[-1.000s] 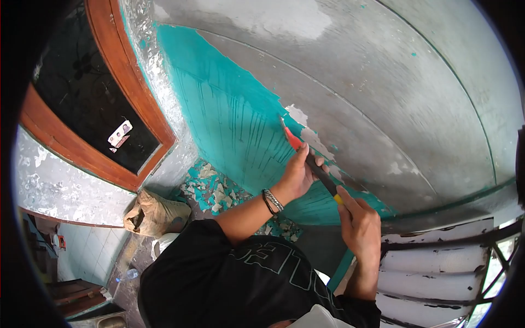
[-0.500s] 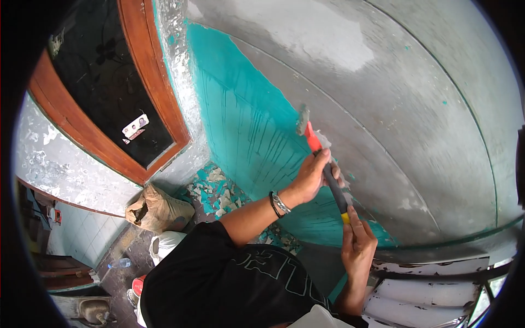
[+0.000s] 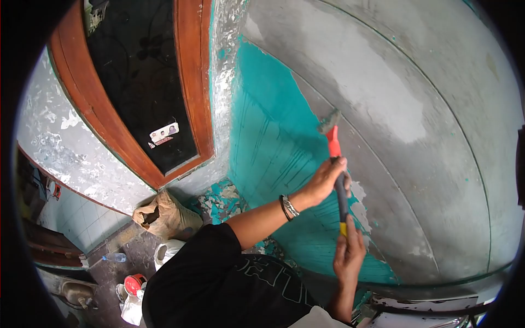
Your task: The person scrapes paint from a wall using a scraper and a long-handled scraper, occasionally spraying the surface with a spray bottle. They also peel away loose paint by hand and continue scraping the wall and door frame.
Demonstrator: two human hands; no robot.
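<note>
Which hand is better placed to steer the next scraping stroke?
Left. The left hand grips the scraper high up, just under its red neck, nearest the blade. The right hand only holds the butt end.

Wood-framed dark window (image 3: 143,87), brown sack (image 3: 167,215) on floor, plastic bottle (image 3: 114,257), what may be a red tin (image 3: 133,283)

Black short-sleeved T-shirt with pale outlined lettering (image 3: 262,273) at six o'clock, bare forearms, silver chain bracelet beside thin black band on left wrist (image 3: 289,207), bare hands
</note>
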